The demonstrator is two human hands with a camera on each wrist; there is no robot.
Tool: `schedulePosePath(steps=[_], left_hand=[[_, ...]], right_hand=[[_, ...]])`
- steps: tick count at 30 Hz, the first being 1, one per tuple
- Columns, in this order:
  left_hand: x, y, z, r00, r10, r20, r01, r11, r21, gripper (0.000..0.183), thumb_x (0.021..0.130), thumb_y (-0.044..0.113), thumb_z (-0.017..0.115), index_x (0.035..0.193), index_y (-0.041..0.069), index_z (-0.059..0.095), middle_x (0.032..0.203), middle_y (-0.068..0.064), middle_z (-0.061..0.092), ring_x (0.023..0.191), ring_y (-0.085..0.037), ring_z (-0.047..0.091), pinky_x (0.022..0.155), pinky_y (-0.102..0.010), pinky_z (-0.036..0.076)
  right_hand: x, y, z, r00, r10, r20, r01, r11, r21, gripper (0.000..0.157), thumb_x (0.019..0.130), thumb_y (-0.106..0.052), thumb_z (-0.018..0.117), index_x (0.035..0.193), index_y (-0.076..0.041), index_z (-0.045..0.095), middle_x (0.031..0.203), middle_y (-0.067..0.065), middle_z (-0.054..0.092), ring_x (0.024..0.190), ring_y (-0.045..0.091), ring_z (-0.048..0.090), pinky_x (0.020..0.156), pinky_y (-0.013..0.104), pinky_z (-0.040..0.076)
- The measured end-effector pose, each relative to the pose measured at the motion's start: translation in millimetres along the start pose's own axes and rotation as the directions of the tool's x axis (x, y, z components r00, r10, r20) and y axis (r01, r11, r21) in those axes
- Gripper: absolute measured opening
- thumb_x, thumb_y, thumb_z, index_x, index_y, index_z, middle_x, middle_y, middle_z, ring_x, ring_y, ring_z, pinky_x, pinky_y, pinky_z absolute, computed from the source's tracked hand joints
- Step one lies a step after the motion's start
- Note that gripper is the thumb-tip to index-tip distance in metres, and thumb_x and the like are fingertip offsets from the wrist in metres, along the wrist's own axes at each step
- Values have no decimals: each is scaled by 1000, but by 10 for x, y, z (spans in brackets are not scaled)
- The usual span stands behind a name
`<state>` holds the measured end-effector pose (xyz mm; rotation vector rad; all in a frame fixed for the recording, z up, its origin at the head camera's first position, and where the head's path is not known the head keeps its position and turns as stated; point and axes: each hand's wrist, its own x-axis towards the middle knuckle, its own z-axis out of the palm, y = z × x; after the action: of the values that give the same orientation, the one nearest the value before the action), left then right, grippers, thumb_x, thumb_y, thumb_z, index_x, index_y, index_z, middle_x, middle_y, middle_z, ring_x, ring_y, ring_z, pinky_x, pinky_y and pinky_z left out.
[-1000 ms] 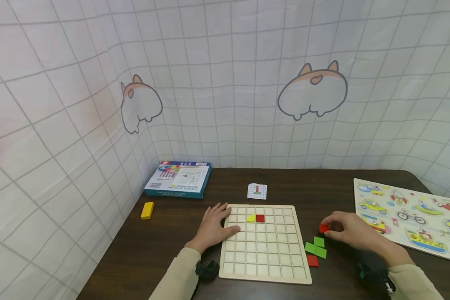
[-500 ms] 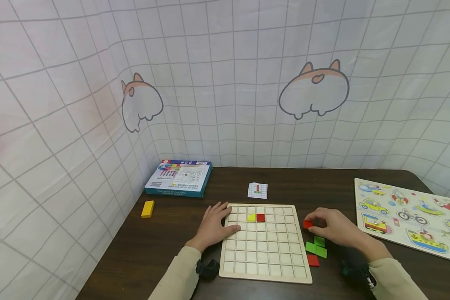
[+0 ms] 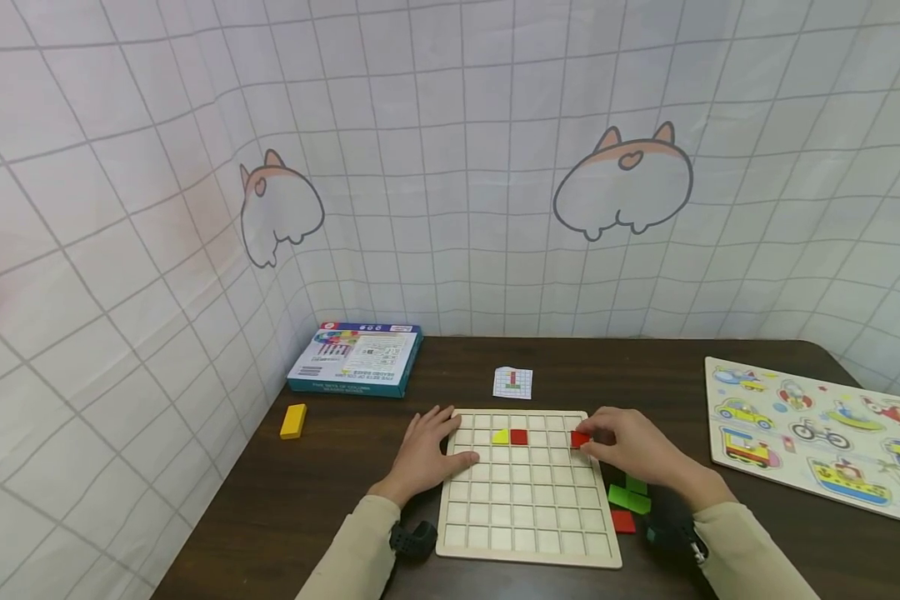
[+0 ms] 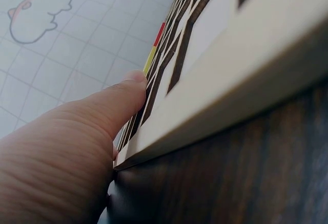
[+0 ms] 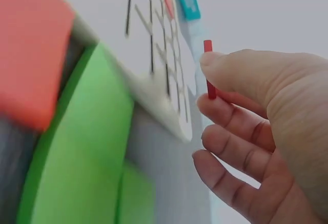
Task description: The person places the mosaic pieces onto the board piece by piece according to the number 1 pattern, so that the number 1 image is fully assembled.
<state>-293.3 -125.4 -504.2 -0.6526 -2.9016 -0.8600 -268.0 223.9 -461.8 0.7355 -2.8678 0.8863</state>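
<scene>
A red square tile (image 3: 580, 439) is pinched between the thumb and fingers of my right hand (image 3: 633, 446). In the head view it overlaps the right edge of the wooden grid board (image 3: 521, 517); the right wrist view shows the tile (image 5: 209, 70) edge-on, raised above the board. My left hand (image 3: 423, 454) rests on the board's upper left edge with its fingers spread, thumb on the frame. Within the grid, a yellow triangle tile (image 3: 502, 437) lies directly left of another red square tile (image 3: 519, 437).
Green tiles (image 3: 628, 499) and a red tile (image 3: 623, 522) lie right of the board. Behind it is a small pattern card (image 3: 513, 382). A box (image 3: 356, 360) and yellow block (image 3: 293, 422) sit left, a picture puzzle board (image 3: 817, 442) right.
My right hand has moved left with the red square tile, from beside the green tiles to over the board's right edge. The left hand has stayed put.
</scene>
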Motion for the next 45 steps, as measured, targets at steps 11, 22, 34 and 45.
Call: schedulePosePath(steps=[11, 22, 34, 45], left_hand=[[30, 37, 7, 1000, 6, 1, -6, 1000, 5, 79, 86, 58, 66, 146, 9, 48, 154, -9, 37, 146, -32, 25, 120, -55, 8], [15, 12, -16, 1000, 5, 2, -5, 1000, 4, 78, 86, 58, 65, 146, 10, 48, 154, -9, 37, 146, -32, 24, 120, -54, 8], [9, -9, -7, 1000, 1, -3, -1, 1000, 9, 78, 86, 58, 66, 145, 10, 49, 154, -9, 38, 146, -32, 24, 120, -55, 8], [21, -2, 1, 1000, -9, -1, 9, 1000, 16, 79, 85, 59, 66, 145, 10, 50, 154, -9, 38, 146, -31, 24, 120, -54, 8]], right_hand=[[196, -265, 67, 1000, -21, -6, 21, 999, -25, 22, 88, -20, 73, 110, -13, 74, 95, -7, 65, 74, 7, 52, 62, 22, 49], [342, -330, 219, 1000, -9, -20, 10, 999, 54, 25, 88, -18, 74, 111, -11, 71, 101, -3, 66, 73, 10, 53, 61, 23, 49], [400, -376, 477, 1000, 0, 15, -1, 999, 35, 21, 86, -23, 77, 106, -18, 72, 96, -11, 64, 74, 8, 52, 64, 23, 48], [379, -442, 518, 1000, -29, -7, 29, 999, 14, 19, 86, -22, 76, 104, -18, 72, 98, -11, 64, 75, 6, 52, 67, 24, 48]])
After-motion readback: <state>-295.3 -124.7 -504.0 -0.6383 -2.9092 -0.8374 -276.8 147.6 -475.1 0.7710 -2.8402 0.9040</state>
